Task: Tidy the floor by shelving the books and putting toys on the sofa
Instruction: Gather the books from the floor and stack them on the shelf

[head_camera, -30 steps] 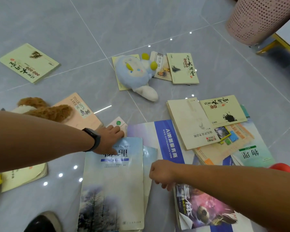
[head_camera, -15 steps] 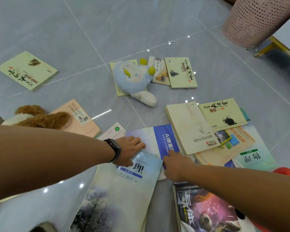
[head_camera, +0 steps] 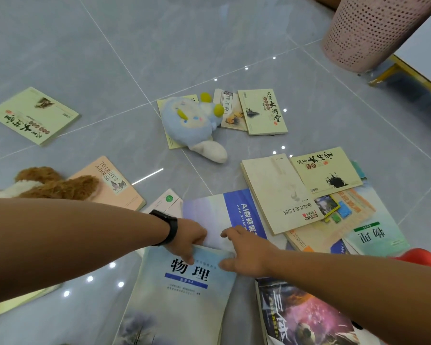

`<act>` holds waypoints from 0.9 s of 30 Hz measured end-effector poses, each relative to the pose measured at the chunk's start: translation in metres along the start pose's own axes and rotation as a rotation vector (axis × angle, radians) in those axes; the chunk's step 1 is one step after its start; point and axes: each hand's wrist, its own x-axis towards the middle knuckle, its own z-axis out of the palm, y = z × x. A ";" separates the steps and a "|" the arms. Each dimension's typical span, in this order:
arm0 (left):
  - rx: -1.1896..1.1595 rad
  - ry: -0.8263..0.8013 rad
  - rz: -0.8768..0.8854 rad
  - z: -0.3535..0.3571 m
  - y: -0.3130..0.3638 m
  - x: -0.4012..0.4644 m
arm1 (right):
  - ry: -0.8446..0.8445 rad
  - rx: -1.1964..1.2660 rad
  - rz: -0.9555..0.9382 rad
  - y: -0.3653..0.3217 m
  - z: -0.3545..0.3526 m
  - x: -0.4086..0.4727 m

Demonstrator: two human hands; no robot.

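Nothing is shelved yet: books and toys lie across the floor (head_camera: pixel 209 46). Both grips, left hand (head_camera: pixel 188 239) and right hand (head_camera: pixel 246 252), pinch the near physics book (head_camera: pixel 182 295) at its far edge.

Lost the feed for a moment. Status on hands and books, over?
Left hand and right hand both gripping top edge of pale-blue physics textbook. Textbook overlaps blue-and-white booklet. Blue plush toy lies on the floor tiles.
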 end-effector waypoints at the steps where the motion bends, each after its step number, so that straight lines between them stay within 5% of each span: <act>1: -0.061 -0.003 0.029 -0.002 0.003 0.000 | -0.040 0.064 -0.006 -0.004 -0.001 0.001; 5: -0.091 0.119 0.121 -0.011 0.019 -0.003 | -0.171 0.012 -0.054 -0.015 0.003 0.002; 11: -0.119 0.414 -0.085 -0.036 -0.016 0.003 | -0.290 -0.173 0.046 0.004 -0.014 0.008; 22: -0.202 0.371 -0.159 -0.058 -0.020 0.023 | -0.367 -0.279 0.176 0.043 -0.021 0.004; 27: -0.265 0.169 -0.052 -0.077 -0.022 0.012 | -0.371 -0.224 0.125 0.045 -0.027 0.006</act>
